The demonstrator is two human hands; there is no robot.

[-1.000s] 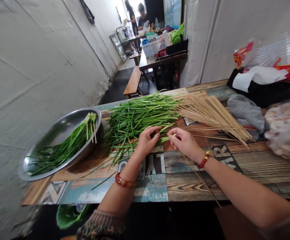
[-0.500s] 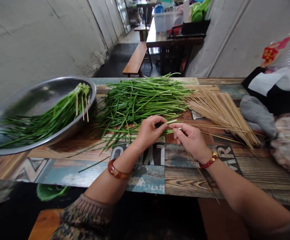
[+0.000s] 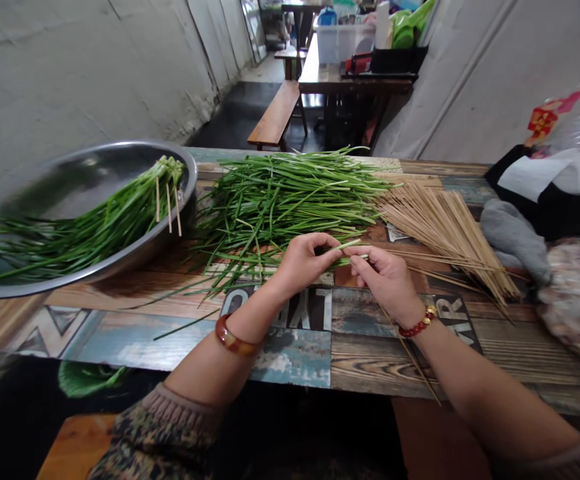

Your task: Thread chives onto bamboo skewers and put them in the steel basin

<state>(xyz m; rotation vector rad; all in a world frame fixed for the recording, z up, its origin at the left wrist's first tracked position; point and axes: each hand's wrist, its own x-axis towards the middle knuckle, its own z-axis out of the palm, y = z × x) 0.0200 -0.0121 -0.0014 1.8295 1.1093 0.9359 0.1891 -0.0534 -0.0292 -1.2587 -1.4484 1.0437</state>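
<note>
Left hand point(image 3: 307, 261) pinching green stems point(image 3: 351, 244), right hand point(image 3: 386, 279) gripping thin skewer point(image 3: 419, 370) beside them, both over worktop point(image 3: 365, 363), loose stalk pile point(image 3: 295, 193) just beyond, skewer heap point(image 3: 453, 230) to the right, skewered greens point(image 3: 115, 217) in steel basin point(image 3: 70, 190) at left.

Soft, even light covers the worktop point(image 3: 290, 360); glare whitens the far table point(image 3: 311, 63) at top centre and glints on the basin point(image 3: 189, 163) at left. Deep shadow fills the bottom centre. The right-edge bag point(image 3: 577, 293) looks stretched and blurred.
</note>
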